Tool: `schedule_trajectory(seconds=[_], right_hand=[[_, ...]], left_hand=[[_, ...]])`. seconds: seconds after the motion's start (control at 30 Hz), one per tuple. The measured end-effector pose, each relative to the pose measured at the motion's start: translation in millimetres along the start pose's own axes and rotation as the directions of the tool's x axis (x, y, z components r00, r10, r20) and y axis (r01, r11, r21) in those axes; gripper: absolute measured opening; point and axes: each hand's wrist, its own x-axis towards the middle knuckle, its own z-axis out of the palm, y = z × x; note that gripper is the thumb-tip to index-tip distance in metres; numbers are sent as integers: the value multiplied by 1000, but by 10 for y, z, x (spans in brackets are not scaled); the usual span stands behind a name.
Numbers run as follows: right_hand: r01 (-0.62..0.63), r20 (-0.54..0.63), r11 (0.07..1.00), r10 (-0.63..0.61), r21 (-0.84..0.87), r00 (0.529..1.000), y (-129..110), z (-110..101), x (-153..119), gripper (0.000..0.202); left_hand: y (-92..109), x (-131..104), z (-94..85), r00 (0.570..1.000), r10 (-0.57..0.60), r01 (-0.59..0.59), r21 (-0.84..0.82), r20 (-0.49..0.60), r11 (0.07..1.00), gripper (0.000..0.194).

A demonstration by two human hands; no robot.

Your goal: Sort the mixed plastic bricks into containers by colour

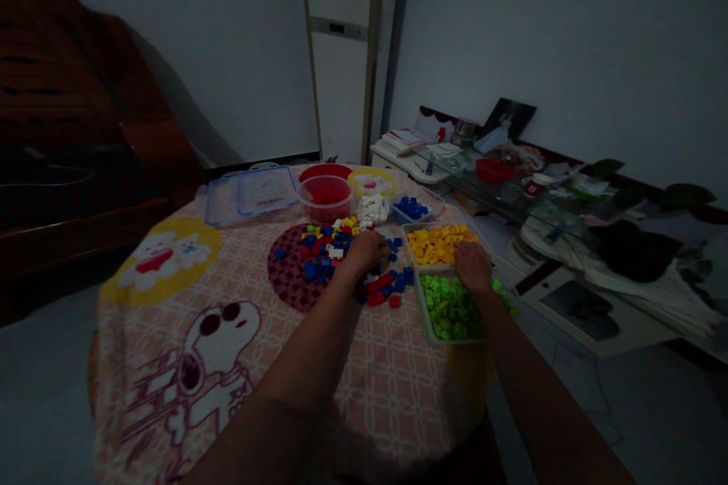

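2 arms [310, 352] stretched forward over the patterned tablecloth [392, 379]. Left hand [369, 246] knuckles up, fingers curled down at the mixed bricks [335, 252] heaped mid-table; right hand [473, 264] tipped over the yellow bricks [429, 245] in their box, wrist above the green bricks [449, 308]. Cannot tell whether gripping anything with either.

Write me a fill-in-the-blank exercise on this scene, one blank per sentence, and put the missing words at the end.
1. The hand at the mixed pile of bricks is the person's ____ one.
2. The right hand has its fingertips at the edge of the ____ bricks.
3. The round tub holds ____ bricks.
4. The small tub just right of the white bricks holds ____ bricks.

Missing words: left; yellow; red; blue.
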Motion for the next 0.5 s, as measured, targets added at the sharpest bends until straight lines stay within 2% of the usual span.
schedule_trajectory(seconds=[0.07,0.17,0.33,0.5], right_hand=[[4,11,1000,-4,2,1000,6,4,2,38],[8,28,1000,-8,-1,1000,9,9,7,37],[-7,6,1000,7,10,1000,7,25,2,37],[-5,6,1000,5,19,1000,28,61,-4,38]], left_hand=[[-2,1,12,1000,-11,11,25,15,1000,24],[-25,17,-28,999,-39,38,-43,-4,998,24],[42,45,-99,983,-135,88,-316,-128,945,28],[262,49,-20,971,-145,19,-548,-188,836,29]])
